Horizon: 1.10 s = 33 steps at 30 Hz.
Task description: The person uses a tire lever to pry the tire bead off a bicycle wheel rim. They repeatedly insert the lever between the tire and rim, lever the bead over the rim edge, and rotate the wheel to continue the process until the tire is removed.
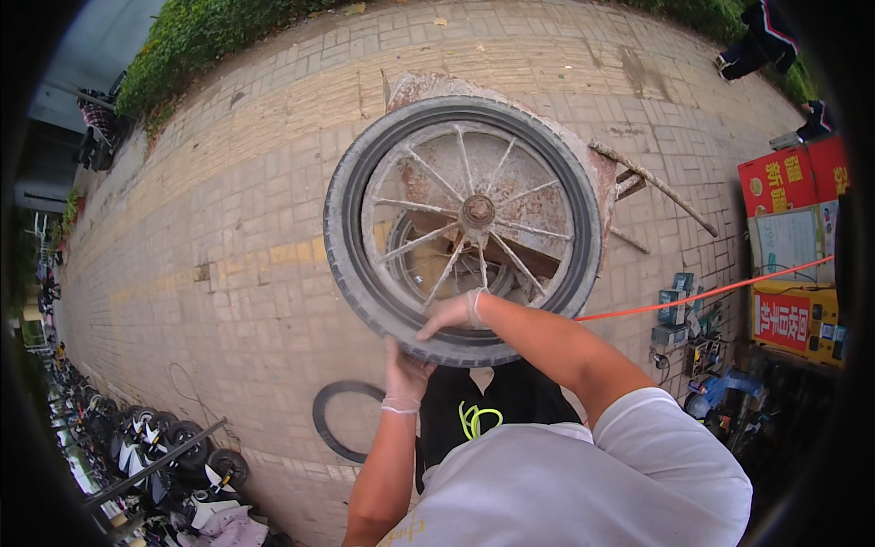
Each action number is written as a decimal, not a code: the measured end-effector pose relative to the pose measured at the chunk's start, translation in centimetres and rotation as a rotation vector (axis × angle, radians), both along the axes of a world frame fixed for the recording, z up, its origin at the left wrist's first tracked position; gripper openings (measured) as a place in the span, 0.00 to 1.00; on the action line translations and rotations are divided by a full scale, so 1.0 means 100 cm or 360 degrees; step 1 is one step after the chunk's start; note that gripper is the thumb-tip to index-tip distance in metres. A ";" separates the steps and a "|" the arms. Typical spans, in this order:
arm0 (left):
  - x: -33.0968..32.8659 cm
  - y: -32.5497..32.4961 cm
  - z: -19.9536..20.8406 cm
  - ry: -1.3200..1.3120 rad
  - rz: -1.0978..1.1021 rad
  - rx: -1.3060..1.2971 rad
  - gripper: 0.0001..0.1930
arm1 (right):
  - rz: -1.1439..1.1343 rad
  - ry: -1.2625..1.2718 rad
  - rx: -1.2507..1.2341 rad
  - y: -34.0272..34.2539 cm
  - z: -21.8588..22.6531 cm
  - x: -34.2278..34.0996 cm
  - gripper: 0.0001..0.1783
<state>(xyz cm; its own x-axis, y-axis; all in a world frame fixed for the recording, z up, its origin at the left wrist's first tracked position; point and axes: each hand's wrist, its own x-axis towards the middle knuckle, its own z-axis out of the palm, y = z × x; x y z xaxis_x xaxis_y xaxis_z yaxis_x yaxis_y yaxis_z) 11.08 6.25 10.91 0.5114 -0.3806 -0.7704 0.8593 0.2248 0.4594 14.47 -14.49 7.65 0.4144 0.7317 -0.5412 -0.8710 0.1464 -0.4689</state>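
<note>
In front of me a spoked wheel (478,211), its rusty hub in the middle, lies over a rusty metal cart (437,87). A worn black tire (341,264) runs round its rim. At the tire's near edge my left hand (406,372), in a thin clear glove, is closed on the outer side, thumb up and the other fingers partly hidden. My right hand (451,314), gloved likewise, reaches across the near rim and grips the tire just right of the left hand. Through the spokes another wheel (428,264) shows below.
A loose black tire (321,415) lies on the paving at my left. Rusty handles (656,187) stick out rightward from the cart. An orange hose (702,296) stretches to the right, past tools (697,351) and a red-and-yellow stand (788,319). Parked scooters (182,447) stand at the lower left.
</note>
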 end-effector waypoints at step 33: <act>-0.038 -0.030 -0.044 0.0358 0.0410 -0.0305 0.43 | -0.0326 -0.0027 0.0281 0.014 -0.005 0.039 0.34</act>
